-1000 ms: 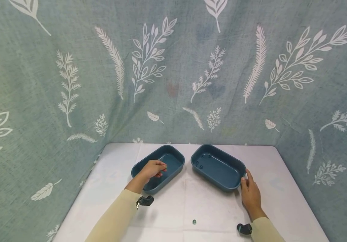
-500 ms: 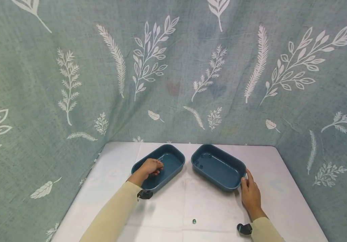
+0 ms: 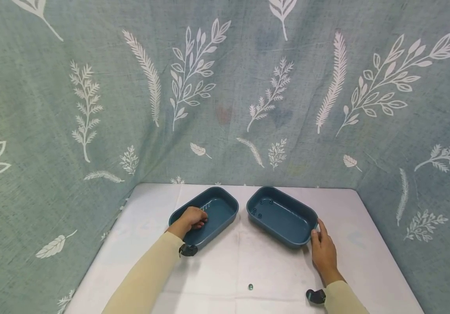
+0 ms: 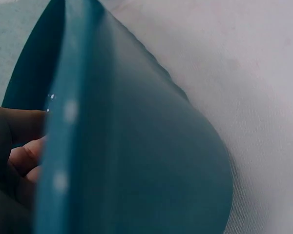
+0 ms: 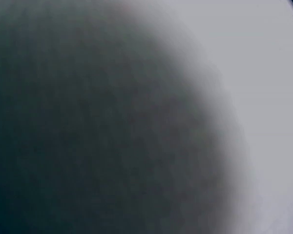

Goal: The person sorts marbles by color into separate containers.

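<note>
My left hand [image 3: 194, 216] reaches over the near-left rim into the left dark-blue tray [image 3: 225, 226], fingers bent low over its floor. In the left wrist view the tray wall [image 4: 151, 126] hides the fingertips [image 4: 27, 158], so whether they pinch anything cannot be told. Several small clear beads or marbles [image 3: 206, 206] lie just beyond that hand. At the right tray [image 3: 281, 236], my right hand [image 3: 324, 250] rests with thumb and extended fingers against its right end. Several marbles [image 3: 254, 210] sit near that tray's left end. The right wrist view is mostly blurred dark.
A single greenish marble [image 3: 250, 287] lies on the white tabletop [image 3: 225, 270] near the front. A leaf-patterned cloth [image 3: 225, 109] hangs behind the table and along both sides. Each wrist wears a small black camera [image 3: 316, 296].
My left hand has moved left and lower in the left tray, with more small marbles showing behind it. The right hand and both trays stay put.
</note>
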Available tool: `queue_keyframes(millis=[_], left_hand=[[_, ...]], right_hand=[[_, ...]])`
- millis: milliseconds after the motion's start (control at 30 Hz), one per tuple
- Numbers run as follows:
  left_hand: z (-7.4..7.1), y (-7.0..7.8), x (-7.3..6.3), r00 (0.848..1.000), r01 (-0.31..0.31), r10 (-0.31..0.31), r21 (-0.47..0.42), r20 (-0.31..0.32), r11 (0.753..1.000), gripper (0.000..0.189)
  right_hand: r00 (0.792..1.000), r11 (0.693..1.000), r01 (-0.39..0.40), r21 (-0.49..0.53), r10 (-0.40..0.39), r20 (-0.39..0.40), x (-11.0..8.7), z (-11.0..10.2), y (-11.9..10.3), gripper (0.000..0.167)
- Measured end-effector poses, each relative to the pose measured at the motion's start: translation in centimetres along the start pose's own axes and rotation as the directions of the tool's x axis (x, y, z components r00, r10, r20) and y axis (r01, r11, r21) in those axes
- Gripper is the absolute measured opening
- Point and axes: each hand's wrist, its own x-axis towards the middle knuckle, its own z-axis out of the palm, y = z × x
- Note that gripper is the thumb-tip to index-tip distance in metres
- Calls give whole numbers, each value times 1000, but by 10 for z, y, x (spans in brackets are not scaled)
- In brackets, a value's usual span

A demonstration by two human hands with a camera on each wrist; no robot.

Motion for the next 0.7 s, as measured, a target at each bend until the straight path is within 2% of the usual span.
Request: queue_keyframes(millis=[233, 700], left_hand=[[3, -3, 7, 999, 12, -11, 27, -31, 1000, 7], [3, -7, 12, 999, -12, 14, 50, -31, 999, 10]], right_hand=[[1000, 1000, 10, 2, -10, -12, 0, 0, 0, 53], [999, 1000, 18, 0, -18, -27, 0, 0, 1, 52]])
